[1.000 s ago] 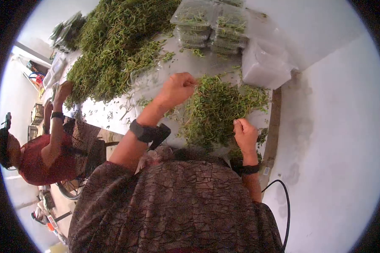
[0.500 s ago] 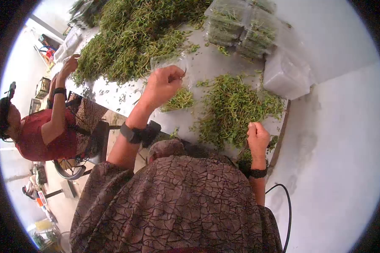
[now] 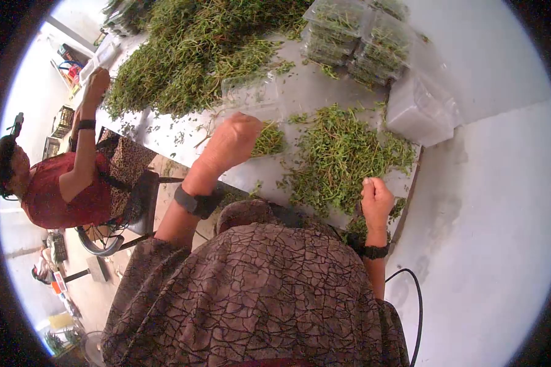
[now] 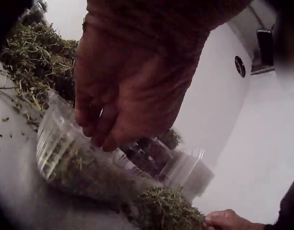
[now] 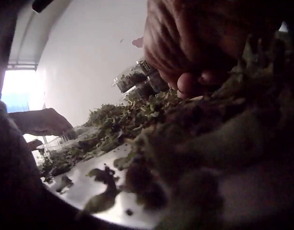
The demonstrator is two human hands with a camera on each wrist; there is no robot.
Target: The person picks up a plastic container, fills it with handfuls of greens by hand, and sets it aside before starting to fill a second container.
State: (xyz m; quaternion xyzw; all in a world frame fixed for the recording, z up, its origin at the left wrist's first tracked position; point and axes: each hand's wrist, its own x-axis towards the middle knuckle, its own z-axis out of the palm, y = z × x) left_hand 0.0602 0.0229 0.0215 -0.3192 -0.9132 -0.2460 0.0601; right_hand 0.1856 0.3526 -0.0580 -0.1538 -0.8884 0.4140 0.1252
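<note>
My left hand [image 3: 229, 144] has its fingers curled over a clear plastic clamshell container [image 4: 53, 139], fingertips right at its rim in the left wrist view. Cut leafy greens [image 3: 269, 140] lie inside the container, partly covered by the hand in the head view. Its clear lid [image 3: 251, 92] tilts away on the far side. To the right spreads a loose heap of green sprigs [image 3: 333, 156] on the white table [image 3: 297, 85]. My right hand [image 3: 376, 199] rests at this heap's near right edge with curled fingers. Whether either hand pinches a sprig I cannot tell.
A large mound of greens [image 3: 190, 55] covers the far left. Filled clear containers [image 3: 355, 37] stand stacked at the back, beside a nested stack of empty ones [image 3: 422, 110] near the wall [image 3: 490, 165]. A person in a red shirt [image 3: 61, 189] works at left.
The head view has shifted, so the table appears further right. My left hand has moved left, then slightly down beside the container's greens. The right hand stays at the heap's edge.
</note>
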